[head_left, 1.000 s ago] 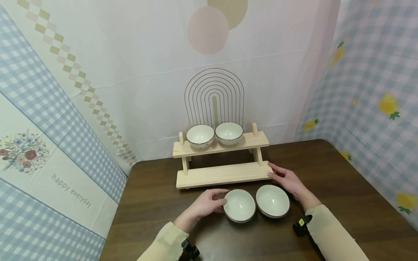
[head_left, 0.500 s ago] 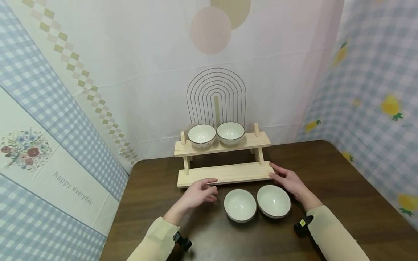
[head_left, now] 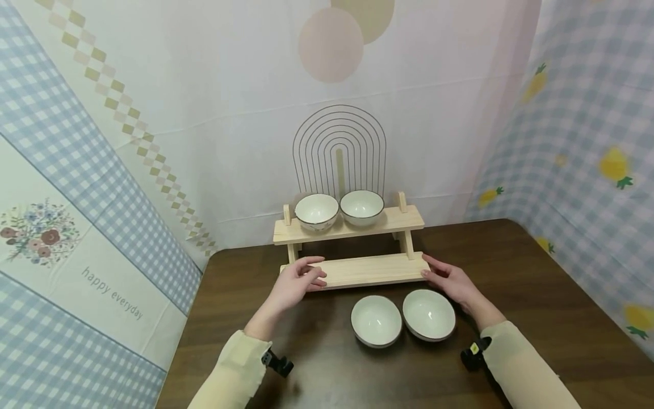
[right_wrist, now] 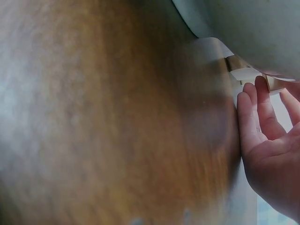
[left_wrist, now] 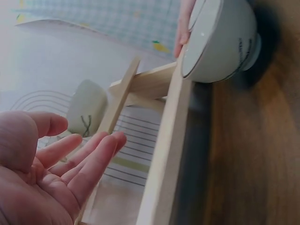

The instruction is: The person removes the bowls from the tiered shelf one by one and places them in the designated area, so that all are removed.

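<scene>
A two-tier wooden display shelf [head_left: 368, 270] stands on the table. Its right lower end is gripped by my right hand [head_left: 455, 285], thumb at the front corner and fingers at the side. My left hand [head_left: 292, 287] overlaps the left end of the lower board in the head view, fingers loosely extended and holding nothing; the left wrist view shows its open palm [left_wrist: 47, 187]. Two white bowls with dark rims, a left one [head_left: 376, 321] and a right one [head_left: 428, 314], sit side by side on the table before the shelf. The upper board carries two more bowls, a patterned one [head_left: 317, 210] and a plainer one [head_left: 361, 205].
A dark brown wooden table [head_left: 327, 375] lies under everything. Behind it hangs a white printed cloth [head_left: 245, 142], close to the shelf's back. Blue checked cloth [head_left: 572, 153] closes off the right side, and a similar cloth the left.
My left hand has let go of the left bowl on the table and moved up and left to the lower board's left end. The right hand and the bowls have stayed put.
</scene>
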The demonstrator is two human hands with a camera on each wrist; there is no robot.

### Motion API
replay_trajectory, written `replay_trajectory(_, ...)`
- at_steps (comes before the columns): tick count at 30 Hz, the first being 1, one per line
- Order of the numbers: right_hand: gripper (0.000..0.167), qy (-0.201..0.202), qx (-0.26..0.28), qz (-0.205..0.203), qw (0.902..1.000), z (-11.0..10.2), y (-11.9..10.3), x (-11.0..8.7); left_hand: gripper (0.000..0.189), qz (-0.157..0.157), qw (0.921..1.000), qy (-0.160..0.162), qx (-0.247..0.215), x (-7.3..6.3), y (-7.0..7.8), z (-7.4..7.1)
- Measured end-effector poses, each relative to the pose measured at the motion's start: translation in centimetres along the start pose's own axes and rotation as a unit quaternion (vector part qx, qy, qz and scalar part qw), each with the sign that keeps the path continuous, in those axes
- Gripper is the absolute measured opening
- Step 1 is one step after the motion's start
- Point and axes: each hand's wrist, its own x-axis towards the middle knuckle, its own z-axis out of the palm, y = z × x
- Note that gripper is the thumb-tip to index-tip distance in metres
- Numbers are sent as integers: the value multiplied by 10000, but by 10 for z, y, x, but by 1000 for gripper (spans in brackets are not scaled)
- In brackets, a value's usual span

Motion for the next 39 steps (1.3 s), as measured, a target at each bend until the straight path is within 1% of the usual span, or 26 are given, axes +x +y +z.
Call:
replay_trajectory(6, 78, 26, -53, 17, 10000, 0, 0, 0, 33, 199, 9984, 509, -136, 5, 10, -9)
replay_trajectory(10, 76, 20, -35, -25, 10000, 0, 0, 0, 32, 339, 9963, 757, -222, 7, 15, -15)
replay_trajectory(16, 75, -23, 88, -211, 9997, 2, 0, 0, 34, 257, 9935, 1003, -472, 10, 20, -20)
replay_trajectory(18, 75, -8, 67, -235, 9997, 2, 1, 0, 34, 270, 9928, 1080, -440, 12, 21, -21)
replay_trajectory(23, 74, 43, 47, -215, 9997, 2, 1, 0, 35, 469, 9898, 1324, -231, 21, 26, -25)
replay_trajectory(28, 74, 115, -1, -200, 9997, 4, 2, -3, 35, 751, 9826, 1695, -83, 31, 33, -32)
replay_trajectory(31, 74, 155, -25, -198, 9997, 6, 2, -6, 35, 842, 9788, 1859, 156, 39, 36, -37)
replay_trajectory(34, 73, 178, -20, -169, 9997, 8, 2, -10, 37, 849, 9767, 1897, 528, 46, 37, -43)
replay_trajectory(39, 73, 196, -10, -122, 9997, 11, 1, -16, 44, 786, 9726, 1810, 1226, 53, 38, -50)
